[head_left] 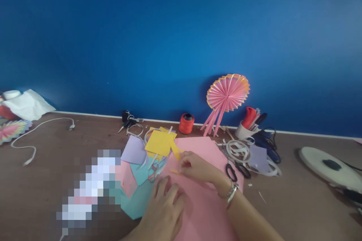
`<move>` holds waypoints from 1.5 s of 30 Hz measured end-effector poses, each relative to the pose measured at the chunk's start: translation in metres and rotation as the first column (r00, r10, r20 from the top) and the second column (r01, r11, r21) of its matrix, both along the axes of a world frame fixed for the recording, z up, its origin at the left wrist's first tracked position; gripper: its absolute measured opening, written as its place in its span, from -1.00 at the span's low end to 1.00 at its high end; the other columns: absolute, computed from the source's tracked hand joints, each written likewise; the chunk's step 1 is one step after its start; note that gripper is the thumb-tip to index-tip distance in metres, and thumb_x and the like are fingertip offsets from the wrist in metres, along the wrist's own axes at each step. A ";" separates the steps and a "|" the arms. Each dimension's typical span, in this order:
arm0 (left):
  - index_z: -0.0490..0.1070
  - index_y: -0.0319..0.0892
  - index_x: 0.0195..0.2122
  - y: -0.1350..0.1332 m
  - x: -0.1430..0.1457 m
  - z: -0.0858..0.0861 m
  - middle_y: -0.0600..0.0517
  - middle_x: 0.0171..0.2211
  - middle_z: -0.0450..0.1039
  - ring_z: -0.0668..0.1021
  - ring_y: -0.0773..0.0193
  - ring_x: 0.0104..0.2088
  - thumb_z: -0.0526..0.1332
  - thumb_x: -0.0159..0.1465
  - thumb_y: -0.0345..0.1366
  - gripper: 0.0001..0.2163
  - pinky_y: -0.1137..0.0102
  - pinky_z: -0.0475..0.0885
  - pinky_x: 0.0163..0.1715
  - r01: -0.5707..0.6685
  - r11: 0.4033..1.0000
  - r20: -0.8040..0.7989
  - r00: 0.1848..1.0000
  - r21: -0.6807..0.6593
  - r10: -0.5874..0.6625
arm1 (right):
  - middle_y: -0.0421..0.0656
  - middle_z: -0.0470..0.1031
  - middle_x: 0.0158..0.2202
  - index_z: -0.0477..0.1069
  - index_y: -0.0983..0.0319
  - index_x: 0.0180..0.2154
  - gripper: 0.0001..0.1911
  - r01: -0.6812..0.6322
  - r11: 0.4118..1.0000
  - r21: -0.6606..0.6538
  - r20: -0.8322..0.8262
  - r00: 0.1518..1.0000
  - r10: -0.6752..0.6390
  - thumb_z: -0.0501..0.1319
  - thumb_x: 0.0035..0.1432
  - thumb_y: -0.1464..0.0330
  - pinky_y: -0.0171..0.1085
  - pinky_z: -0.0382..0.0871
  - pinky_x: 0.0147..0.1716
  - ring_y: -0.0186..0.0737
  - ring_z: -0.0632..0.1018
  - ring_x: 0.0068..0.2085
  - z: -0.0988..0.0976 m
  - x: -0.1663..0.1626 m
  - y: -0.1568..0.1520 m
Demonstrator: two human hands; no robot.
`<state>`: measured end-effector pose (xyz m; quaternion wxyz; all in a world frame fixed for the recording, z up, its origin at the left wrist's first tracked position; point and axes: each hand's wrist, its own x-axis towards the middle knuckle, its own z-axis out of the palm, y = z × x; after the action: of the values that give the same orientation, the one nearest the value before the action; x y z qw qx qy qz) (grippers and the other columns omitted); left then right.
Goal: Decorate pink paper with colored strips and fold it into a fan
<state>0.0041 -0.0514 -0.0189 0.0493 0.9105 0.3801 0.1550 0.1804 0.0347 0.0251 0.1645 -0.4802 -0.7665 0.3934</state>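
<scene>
A large sheet of pink paper (198,199) lies on the table before me. My right hand (196,166) is over it, fingers pinched together on a thin yellow paper strip (174,171). A wider yellow strip (174,148) runs down beside its fingertips from the yellow paper squares (157,142). My left hand (165,207) rests palm down at the sheet's left edge, fingers bent and a little apart, with no object visible in it. Just beyond its fingertips lie small scissors (153,171), partly covered by paper scraps. Teal paper (137,199) and a purple square (134,150) lie left of it.
A pink pleated paper fan (228,94) leans against the blue wall. Near it are a red spool (186,123) and a cup of tools (244,131). Black-handled scissors (232,172) and a white coil (238,151) lie right. A white cable (35,131) lies left.
</scene>
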 end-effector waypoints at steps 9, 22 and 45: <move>0.34 -0.10 -0.15 -0.003 0.001 0.005 0.00 -0.19 0.31 0.23 -0.04 0.00 0.13 0.18 -0.35 -0.80 0.00 0.13 -0.01 -0.043 0.999 0.008 0.999 -0.012 0.043 | -0.20 0.32 -0.39 0.34 0.28 -0.52 -0.80 -0.085 0.962 -0.258 -0.475 0.879 -0.049 0.22 -0.03 0.27 -0.35 0.19 -0.38 -0.36 0.32 -0.39 0.016 0.026 0.004; 0.34 -0.09 -0.11 -0.001 0.000 0.009 0.00 -0.17 0.32 0.22 -0.01 0.01 0.14 0.20 -0.29 -0.78 0.01 0.11 0.01 -0.018 1.000 -0.007 1.000 0.006 0.019 | -0.15 0.49 -0.33 0.52 0.22 -0.44 -0.79 -0.059 0.998 0.038 0.011 0.998 0.058 0.13 -0.11 0.51 -0.30 0.27 -0.17 -0.23 0.44 -0.23 0.005 0.008 0.000; 0.33 -0.09 -0.09 -0.001 0.000 0.008 0.00 -0.16 0.33 0.22 -0.04 0.02 0.13 0.20 -0.28 -0.76 -0.02 0.09 0.02 -0.011 1.000 0.000 1.000 0.008 0.011 | -0.20 0.36 -0.37 0.40 0.25 -0.46 -0.82 0.015 0.998 0.065 0.074 0.997 -0.020 0.13 -0.20 0.56 -0.34 0.23 -0.26 -0.28 0.38 -0.30 -0.007 0.017 0.004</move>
<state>0.0045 -0.0524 -0.0113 0.0448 0.9087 0.3843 0.1566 0.1973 0.0387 0.0180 0.1545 -0.4958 -0.7802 0.3489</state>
